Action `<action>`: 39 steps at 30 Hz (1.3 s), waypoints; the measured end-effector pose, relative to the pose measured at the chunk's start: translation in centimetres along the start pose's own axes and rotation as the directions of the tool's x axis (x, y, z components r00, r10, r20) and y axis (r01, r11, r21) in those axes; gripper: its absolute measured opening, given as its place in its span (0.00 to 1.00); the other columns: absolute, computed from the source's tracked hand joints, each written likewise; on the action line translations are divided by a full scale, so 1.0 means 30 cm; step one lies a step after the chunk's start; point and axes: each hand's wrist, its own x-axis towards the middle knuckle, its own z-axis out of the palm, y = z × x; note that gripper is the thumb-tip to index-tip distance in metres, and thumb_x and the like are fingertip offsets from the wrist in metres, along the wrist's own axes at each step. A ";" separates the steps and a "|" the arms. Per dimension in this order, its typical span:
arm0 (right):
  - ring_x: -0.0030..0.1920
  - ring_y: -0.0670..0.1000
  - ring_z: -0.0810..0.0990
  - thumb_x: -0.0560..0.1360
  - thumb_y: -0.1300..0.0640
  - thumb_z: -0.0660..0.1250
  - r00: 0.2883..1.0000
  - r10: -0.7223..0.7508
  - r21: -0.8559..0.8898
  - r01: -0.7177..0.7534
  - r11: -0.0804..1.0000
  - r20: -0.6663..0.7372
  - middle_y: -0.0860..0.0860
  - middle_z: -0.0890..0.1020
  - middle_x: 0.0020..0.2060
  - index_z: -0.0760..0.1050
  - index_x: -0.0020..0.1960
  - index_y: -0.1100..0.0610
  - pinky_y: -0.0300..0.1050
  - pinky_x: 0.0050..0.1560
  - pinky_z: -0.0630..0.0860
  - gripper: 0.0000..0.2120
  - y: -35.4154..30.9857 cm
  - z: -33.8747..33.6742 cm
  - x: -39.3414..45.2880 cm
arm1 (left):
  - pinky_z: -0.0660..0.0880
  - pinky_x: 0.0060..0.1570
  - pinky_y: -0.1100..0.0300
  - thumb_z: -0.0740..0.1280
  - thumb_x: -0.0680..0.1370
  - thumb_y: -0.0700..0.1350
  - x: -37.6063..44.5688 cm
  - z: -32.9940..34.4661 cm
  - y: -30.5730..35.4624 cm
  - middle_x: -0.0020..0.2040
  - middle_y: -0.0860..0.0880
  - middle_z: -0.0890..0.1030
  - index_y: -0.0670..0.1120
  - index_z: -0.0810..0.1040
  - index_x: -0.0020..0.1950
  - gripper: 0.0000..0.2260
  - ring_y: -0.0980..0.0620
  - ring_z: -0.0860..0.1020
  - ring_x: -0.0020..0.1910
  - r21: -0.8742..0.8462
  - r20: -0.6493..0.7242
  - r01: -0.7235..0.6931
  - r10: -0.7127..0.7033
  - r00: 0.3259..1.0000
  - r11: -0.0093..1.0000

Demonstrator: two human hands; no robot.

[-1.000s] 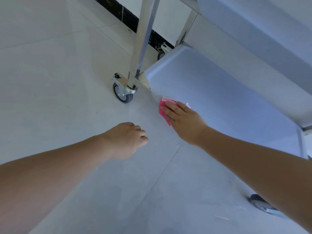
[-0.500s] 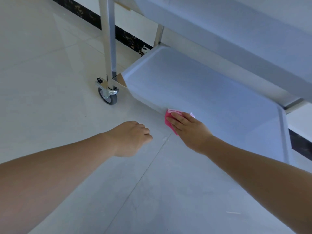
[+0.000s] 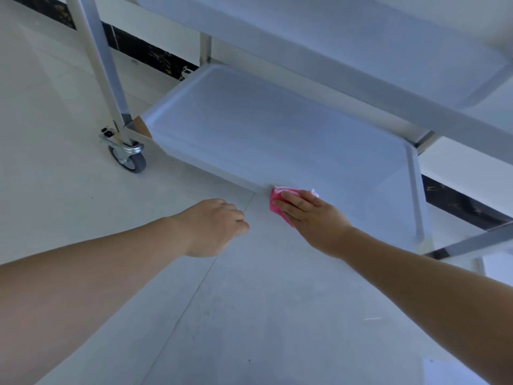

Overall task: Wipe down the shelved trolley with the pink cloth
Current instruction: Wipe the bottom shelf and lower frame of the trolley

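Observation:
The metal trolley's bottom shelf (image 3: 263, 129) lies low over the floor, with a higher shelf (image 3: 347, 43) above it. My right hand (image 3: 313, 218) presses the pink cloth (image 3: 277, 205) flat against the bottom shelf's near edge, fingers spread over it. Most of the cloth is hidden under the hand. My left hand (image 3: 213, 226) hovers over the floor to the left of the cloth, fingers curled in, holding nothing.
A caster wheel (image 3: 129, 158) and an upright post (image 3: 97, 62) stand at the trolley's left front corner. Pale floor tiles (image 3: 249, 315) spread in front. A dark skirting strip (image 3: 144, 51) runs along the wall behind.
My right hand has slid the cloth to the right along the bottom shelf's near edge, away from the caster corner. The view has shifted right too. My left hand stays curled.

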 end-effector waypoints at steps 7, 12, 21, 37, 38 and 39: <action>0.70 0.54 0.68 0.70 0.59 0.59 0.999 0.030 0.097 -0.033 0.995 0.037 0.52 0.71 0.69 0.68 0.69 0.58 0.54 0.62 0.72 0.27 0.023 0.031 -0.107 | 0.66 0.59 0.55 0.56 0.74 0.42 0.086 -0.023 0.054 0.56 0.51 0.76 0.49 0.72 0.60 0.15 0.49 0.72 0.57 -0.001 -0.020 -0.060 0.060 0.998 0.998; 0.70 0.54 0.67 0.70 0.59 0.59 1.000 0.013 0.116 -0.016 0.993 0.025 0.50 0.71 0.69 0.68 0.69 0.58 0.55 0.65 0.70 0.27 0.043 0.069 -0.195 | 0.67 0.58 0.55 0.56 0.74 0.43 0.158 -0.037 0.069 0.56 0.51 0.76 0.50 0.72 0.61 0.16 0.49 0.73 0.57 0.014 -0.027 -0.116 0.116 0.993 0.993; 0.71 0.54 0.66 0.71 0.59 0.59 0.998 0.037 0.099 -0.041 0.994 0.042 0.48 0.71 0.69 0.70 0.68 0.56 0.53 0.70 0.62 0.25 0.060 0.150 -0.360 | 0.66 0.60 0.56 0.56 0.76 0.44 0.322 -0.058 0.155 0.60 0.53 0.75 0.52 0.70 0.65 0.18 0.50 0.72 0.60 0.015 -0.029 -0.183 0.183 0.983 0.983; 0.68 0.55 0.71 0.71 0.61 0.60 0.970 0.196 0.101 -0.211 0.972 0.143 0.50 0.74 0.66 0.72 0.66 0.58 0.58 0.66 0.69 0.23 0.077 0.231 -0.770 | 0.67 0.61 0.55 0.57 0.77 0.44 0.513 -0.097 0.324 0.60 0.52 0.75 0.52 0.71 0.65 0.17 0.49 0.72 0.60 -0.011 -0.024 -0.339 0.339 0.941 0.941; 0.68 0.55 0.70 0.71 0.61 0.60 0.966 0.203 0.101 -0.220 0.970 0.161 0.50 0.74 0.66 0.71 0.67 0.58 0.58 0.65 0.70 0.24 0.077 0.232 -0.784 | 0.67 0.61 0.55 0.56 0.77 0.44 0.519 -0.104 0.330 0.60 0.52 0.75 0.52 0.71 0.65 0.17 0.49 0.72 0.60 -0.009 -0.026 -0.345 0.345 0.938 0.939; 0.68 0.55 0.70 0.72 0.61 0.58 0.962 0.210 0.097 -0.229 0.969 0.177 0.50 0.74 0.67 0.70 0.68 0.57 0.57 0.65 0.70 0.24 0.077 0.232 -0.798 | 0.67 0.61 0.55 0.56 0.77 0.44 0.522 -0.110 0.335 0.60 0.52 0.75 0.52 0.71 0.64 0.17 0.49 0.72 0.60 -0.009 -0.027 -0.351 0.350 0.936 0.937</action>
